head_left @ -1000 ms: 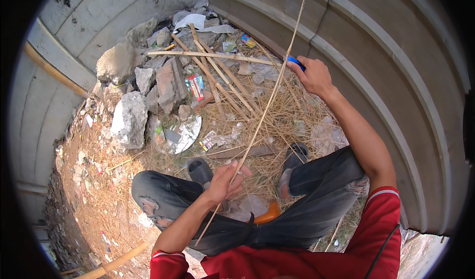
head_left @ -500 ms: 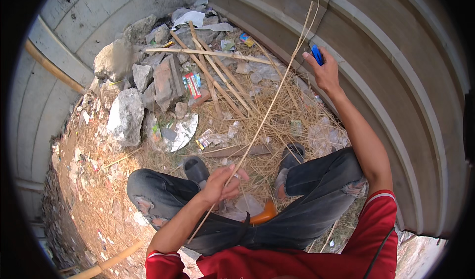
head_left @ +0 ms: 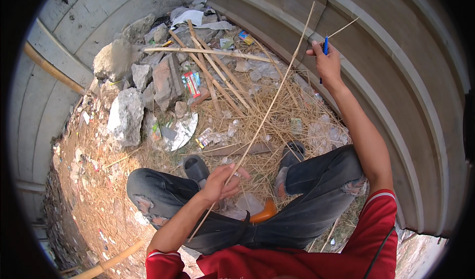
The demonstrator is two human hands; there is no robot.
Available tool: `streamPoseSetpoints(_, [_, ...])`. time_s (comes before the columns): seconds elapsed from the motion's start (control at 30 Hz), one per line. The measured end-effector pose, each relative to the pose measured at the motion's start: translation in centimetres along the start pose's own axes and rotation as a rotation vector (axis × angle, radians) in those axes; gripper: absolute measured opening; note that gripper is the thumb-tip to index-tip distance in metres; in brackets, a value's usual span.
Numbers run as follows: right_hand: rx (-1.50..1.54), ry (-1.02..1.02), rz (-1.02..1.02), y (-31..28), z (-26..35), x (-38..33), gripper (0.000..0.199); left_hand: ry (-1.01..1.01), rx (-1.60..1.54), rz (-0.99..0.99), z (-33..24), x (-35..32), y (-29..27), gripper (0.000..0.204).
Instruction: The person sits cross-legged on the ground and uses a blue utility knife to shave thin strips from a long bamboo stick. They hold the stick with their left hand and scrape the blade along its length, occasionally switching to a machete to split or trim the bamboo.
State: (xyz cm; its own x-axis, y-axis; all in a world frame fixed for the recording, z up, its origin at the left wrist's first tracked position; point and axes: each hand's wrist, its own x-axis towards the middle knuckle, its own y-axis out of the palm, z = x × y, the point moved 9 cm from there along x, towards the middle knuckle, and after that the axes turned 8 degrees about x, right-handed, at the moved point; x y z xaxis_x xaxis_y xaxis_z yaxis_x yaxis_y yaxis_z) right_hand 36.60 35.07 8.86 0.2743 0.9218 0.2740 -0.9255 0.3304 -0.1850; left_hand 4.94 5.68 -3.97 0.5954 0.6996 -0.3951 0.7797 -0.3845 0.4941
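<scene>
A grey-brown ribbed metal wall (head_left: 396, 81) curves along the right, beside the person's faded dark denim trousers (head_left: 311, 200). A long, thin, tan woody stick (head_left: 267, 116) slants from over these trousers up toward the wall, through the left hand (head_left: 221, 184), whose fingers close loosely around it. Apart from the stick, the right hand (head_left: 327, 66) grips a slim blue handheld tool (head_left: 325, 45); just beside it juts a short pale sliver (head_left: 344, 27), whether held I cannot tell.

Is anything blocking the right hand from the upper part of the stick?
Nothing visible: only a gap separates the right hand from the stick in this view. A thin sliver juts out on the hand's other side.
</scene>
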Motion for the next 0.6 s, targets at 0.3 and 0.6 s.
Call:
streamPoseSetpoints(0.3, [0.047,0.248,0.393,6.6,0.4,-5.7,0.038,-0.005,-0.156,0.053,-0.6,-0.3,0.6,0.053])
streamPoseSetpoints(0.6, [-0.073,0.135,0.848,13.7,3.6,-14.6,0.042,0.034,-0.169,-0.098,-1.6,-0.6,-1.1,0.05])
